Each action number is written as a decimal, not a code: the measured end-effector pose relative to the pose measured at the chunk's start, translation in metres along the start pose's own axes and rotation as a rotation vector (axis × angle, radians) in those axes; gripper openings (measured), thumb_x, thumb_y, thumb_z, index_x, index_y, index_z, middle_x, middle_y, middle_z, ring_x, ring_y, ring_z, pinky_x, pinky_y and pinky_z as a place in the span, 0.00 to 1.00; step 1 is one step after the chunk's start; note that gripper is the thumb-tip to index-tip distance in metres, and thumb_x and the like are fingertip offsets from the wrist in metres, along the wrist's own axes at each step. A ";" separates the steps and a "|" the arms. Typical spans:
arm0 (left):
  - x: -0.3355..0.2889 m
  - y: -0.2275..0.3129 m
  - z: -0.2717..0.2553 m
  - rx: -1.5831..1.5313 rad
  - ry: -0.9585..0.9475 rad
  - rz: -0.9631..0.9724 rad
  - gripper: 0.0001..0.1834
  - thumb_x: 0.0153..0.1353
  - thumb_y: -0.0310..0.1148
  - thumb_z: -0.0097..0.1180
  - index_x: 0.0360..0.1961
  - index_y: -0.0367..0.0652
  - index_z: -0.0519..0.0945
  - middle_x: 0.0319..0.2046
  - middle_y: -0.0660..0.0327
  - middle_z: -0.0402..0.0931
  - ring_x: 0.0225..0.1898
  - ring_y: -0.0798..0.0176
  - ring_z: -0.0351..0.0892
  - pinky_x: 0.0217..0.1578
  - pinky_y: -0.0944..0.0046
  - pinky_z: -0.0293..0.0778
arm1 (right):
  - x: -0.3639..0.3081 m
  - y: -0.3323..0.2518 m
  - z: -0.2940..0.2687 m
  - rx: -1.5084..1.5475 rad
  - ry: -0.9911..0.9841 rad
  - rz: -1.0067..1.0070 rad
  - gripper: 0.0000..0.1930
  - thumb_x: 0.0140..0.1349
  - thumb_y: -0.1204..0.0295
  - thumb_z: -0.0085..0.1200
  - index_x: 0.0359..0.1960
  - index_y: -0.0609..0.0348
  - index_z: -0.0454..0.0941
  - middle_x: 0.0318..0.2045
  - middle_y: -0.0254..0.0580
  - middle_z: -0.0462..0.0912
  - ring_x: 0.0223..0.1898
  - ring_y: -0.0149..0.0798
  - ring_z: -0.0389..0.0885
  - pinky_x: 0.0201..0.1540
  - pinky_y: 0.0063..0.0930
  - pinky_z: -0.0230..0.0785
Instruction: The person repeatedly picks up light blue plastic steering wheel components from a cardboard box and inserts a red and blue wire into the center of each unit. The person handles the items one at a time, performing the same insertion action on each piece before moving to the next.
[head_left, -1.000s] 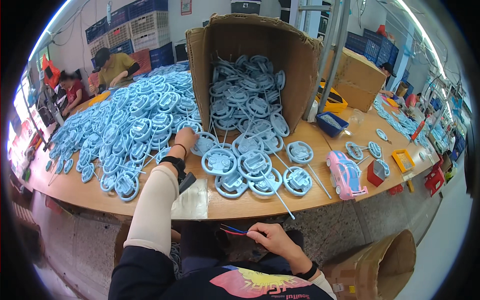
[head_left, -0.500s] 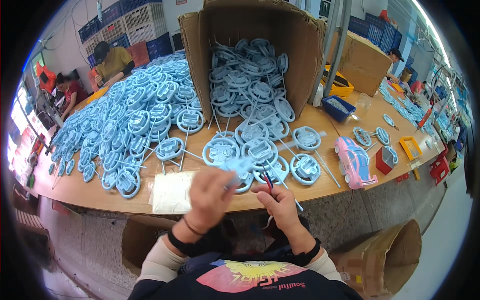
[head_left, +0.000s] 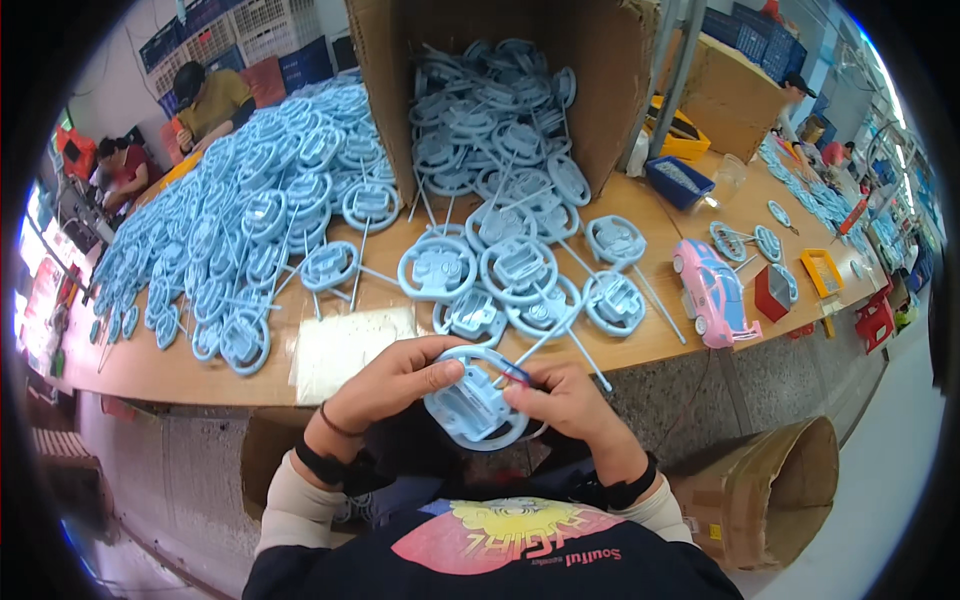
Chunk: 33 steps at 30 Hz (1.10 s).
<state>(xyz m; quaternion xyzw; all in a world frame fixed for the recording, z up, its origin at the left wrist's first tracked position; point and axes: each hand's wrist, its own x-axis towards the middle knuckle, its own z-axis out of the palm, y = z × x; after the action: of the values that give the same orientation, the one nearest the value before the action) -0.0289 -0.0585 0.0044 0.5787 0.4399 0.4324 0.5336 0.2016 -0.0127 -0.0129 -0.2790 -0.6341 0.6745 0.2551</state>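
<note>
My left hand (head_left: 392,384) and my right hand (head_left: 563,398) both grip one light blue toy steering wheel (head_left: 474,410) close to my chest, just below the table's front edge. My right fingers also pinch thin red and blue wires (head_left: 512,373) at the wheel's top. More blue wheels with long stems (head_left: 497,270) lie on the wooden table (head_left: 180,365) right ahead.
A big tipped cardboard box (head_left: 590,70) spills wheels at the back. A large heap of wheels (head_left: 240,230) covers the left. A pink toy car (head_left: 712,292), a red box (head_left: 773,292) and a blue tray (head_left: 678,182) sit right. People work at far left. A cardboard bin (head_left: 770,490) stands on the floor.
My left hand reached out to the wheels on the table, came back with one, and now both hands hold it lower and closer to my body.
</note>
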 end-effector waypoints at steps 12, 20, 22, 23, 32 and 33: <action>-0.015 -0.020 -0.009 -0.284 0.309 -0.090 0.17 0.62 0.36 0.52 0.47 0.34 0.75 0.33 0.64 0.77 0.32 0.72 0.76 0.35 0.71 0.75 | -0.002 -0.012 0.005 -0.921 0.258 -0.247 0.12 0.59 0.62 0.54 0.32 0.57 0.69 0.22 0.45 0.78 0.24 0.50 0.77 0.25 0.38 0.66; -0.007 -0.028 0.004 -0.468 0.346 -0.069 0.16 0.62 0.32 0.52 0.48 0.32 0.74 0.37 0.60 0.78 0.36 0.69 0.78 0.37 0.69 0.77 | 0.002 -0.009 0.001 -0.890 0.279 -0.328 0.12 0.56 0.63 0.57 0.30 0.57 0.71 0.21 0.43 0.78 0.23 0.47 0.77 0.23 0.36 0.66; -0.007 -0.029 0.002 -0.487 0.337 -0.061 0.16 0.63 0.32 0.51 0.48 0.32 0.73 0.38 0.60 0.77 0.37 0.68 0.78 0.37 0.68 0.76 | 0.001 -0.009 -0.001 -0.854 0.281 -0.317 0.12 0.55 0.63 0.58 0.29 0.57 0.71 0.21 0.43 0.78 0.23 0.47 0.77 0.24 0.35 0.65; -0.008 -0.030 0.002 -0.490 0.321 -0.047 0.16 0.63 0.32 0.50 0.48 0.32 0.73 0.38 0.59 0.77 0.38 0.68 0.78 0.38 0.67 0.76 | 0.000 -0.008 -0.003 -0.856 0.272 -0.346 0.12 0.55 0.63 0.58 0.29 0.56 0.71 0.21 0.43 0.78 0.23 0.48 0.77 0.24 0.36 0.65; -0.019 -0.045 0.017 -0.701 0.161 -0.066 0.27 0.66 0.44 0.43 0.57 0.34 0.63 0.51 0.54 0.71 0.52 0.58 0.71 0.53 0.57 0.68 | 0.001 0.005 -0.003 -0.674 0.202 -0.383 0.12 0.56 0.61 0.56 0.29 0.56 0.70 0.20 0.43 0.77 0.23 0.49 0.77 0.25 0.38 0.65; -0.017 -0.049 0.021 -0.719 0.172 -0.042 0.27 0.66 0.45 0.42 0.58 0.34 0.63 0.51 0.53 0.71 0.52 0.58 0.71 0.54 0.57 0.67 | 0.001 0.004 -0.003 -0.692 0.195 -0.361 0.13 0.56 0.61 0.56 0.29 0.56 0.70 0.20 0.43 0.77 0.23 0.49 0.77 0.25 0.38 0.65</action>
<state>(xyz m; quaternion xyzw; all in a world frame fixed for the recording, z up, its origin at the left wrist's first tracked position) -0.0148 -0.0782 -0.0461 0.3064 0.3150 0.5953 0.6726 0.2032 -0.0103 -0.0175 -0.2952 -0.8354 0.3357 0.3197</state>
